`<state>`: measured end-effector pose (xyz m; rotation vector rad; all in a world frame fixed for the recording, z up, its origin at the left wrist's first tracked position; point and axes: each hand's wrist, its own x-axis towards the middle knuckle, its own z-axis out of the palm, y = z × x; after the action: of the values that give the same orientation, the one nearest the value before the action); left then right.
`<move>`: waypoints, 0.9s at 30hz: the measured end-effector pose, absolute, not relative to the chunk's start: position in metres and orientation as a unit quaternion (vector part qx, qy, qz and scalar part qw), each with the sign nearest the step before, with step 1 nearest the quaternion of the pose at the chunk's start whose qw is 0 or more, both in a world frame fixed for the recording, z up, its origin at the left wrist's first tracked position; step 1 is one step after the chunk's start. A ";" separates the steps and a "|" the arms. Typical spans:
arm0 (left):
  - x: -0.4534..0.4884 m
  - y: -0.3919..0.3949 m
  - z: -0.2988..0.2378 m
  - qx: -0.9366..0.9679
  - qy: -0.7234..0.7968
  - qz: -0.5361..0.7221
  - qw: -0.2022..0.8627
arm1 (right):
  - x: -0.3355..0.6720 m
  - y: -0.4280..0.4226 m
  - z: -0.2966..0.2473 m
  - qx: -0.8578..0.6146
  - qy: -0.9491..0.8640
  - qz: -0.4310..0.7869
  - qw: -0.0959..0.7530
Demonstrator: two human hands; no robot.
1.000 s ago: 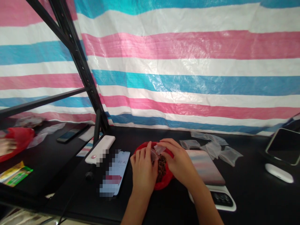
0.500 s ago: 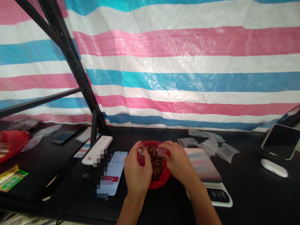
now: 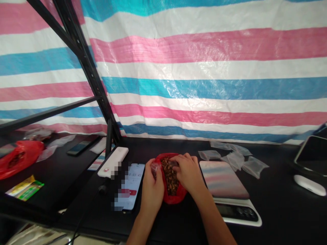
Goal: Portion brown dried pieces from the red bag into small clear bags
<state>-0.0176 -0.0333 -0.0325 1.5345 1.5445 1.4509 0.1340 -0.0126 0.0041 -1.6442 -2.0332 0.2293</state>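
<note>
A red plastic bag (image 3: 176, 198) lies open on the black table, filled with small brown pieces (image 3: 169, 177). My left hand (image 3: 152, 186) is closed on a small clear plastic bag (image 3: 154, 166) at the red bag's left edge. My right hand (image 3: 187, 172) reaches into the brown pieces from the right, fingers curled down and pinched among them. What those fingers hold is hidden.
A phone (image 3: 129, 185) with a timer and a white power bank (image 3: 113, 161) lie to the left. A scale (image 3: 230, 190) sits to the right, with several empty clear bags (image 3: 237, 157) behind it. Another red bag (image 3: 20, 157) lies far left. A black shelf post (image 3: 84, 64) rises at the left.
My hands moved closer together over the red bag. The right hand dropped from holding the clear bag's edge into the brown pieces; the left hand keeps the clear bag.
</note>
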 end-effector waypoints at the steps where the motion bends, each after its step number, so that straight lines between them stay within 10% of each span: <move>1: -0.018 -0.033 -0.032 0.561 0.567 0.541 0.268 | 0.132 -0.013 0.004 -0.603 -0.750 0.093 0.255; 16: -0.020 -0.035 -0.017 0.498 0.527 0.593 0.350 | 0.127 -0.020 0.006 -0.604 -0.719 0.183 0.290; 27: -0.030 -0.042 -0.018 0.657 0.542 0.501 0.154 | 0.146 -0.019 0.019 -0.591 -0.680 0.215 0.376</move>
<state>-0.0302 -0.0423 -0.0183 1.8834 1.5532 1.4344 0.1464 -0.0193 0.0187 -1.5116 -1.7402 0.5495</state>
